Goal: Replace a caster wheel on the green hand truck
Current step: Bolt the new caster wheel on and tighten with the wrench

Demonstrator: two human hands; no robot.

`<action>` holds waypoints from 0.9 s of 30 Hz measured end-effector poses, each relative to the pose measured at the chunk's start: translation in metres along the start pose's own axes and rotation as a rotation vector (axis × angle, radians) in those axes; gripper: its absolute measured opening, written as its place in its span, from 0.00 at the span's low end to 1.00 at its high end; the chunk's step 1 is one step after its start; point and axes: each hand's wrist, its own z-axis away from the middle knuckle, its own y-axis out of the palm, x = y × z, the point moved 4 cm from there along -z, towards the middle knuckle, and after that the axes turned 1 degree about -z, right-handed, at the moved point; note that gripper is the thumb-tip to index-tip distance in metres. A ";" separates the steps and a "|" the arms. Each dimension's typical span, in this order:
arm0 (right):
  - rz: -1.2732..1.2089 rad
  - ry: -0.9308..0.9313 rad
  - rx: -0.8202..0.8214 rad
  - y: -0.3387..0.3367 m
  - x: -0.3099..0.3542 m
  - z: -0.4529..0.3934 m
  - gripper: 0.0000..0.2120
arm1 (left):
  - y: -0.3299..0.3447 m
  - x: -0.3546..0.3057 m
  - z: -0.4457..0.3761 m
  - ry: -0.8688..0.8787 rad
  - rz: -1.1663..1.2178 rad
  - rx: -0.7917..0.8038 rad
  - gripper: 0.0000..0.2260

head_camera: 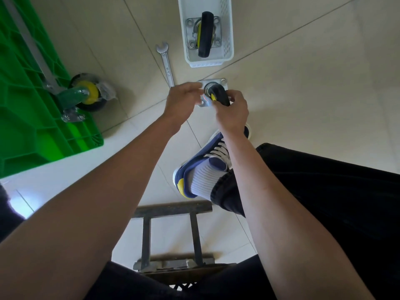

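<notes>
Left hand [184, 98] hides part of the black-and-yellow caster wheel with steel mounting plate [213, 92], fingers pinching the plate edge; right hand [232, 111] grips the tyre, above the tiled floor [303, 94].

green hand truck [32, 94] cut off at left edge, spanner [166, 63] end behind left hand [181, 102]

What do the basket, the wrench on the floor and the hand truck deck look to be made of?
Basket: white plastic by the look, with moulded perforated walls and a matte finish.
Wrench: bare metal, likely steel, silver-grey with a dull sheen.
Hand truck deck: bright green plastic, it seems, with moulded ribs on the face in view and a slight gloss.
</notes>
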 end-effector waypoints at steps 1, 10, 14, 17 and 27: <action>0.018 0.016 -0.003 -0.001 0.002 0.001 0.15 | -0.005 -0.003 -0.001 0.015 0.016 -0.024 0.13; 0.056 -0.179 -0.123 0.010 0.052 -0.003 0.19 | -0.036 -0.030 -0.021 0.149 -0.035 -0.160 0.19; -0.087 -0.278 -0.083 0.024 0.075 -0.022 0.21 | -0.041 -0.047 -0.037 0.180 -0.070 -0.195 0.19; -0.167 -0.297 -0.063 0.034 0.085 -0.041 0.21 | -0.041 -0.062 -0.049 0.199 -0.087 -0.206 0.19; -0.120 -0.223 0.050 0.069 0.094 -0.081 0.20 | -0.035 -0.080 -0.079 0.234 -0.240 -0.059 0.18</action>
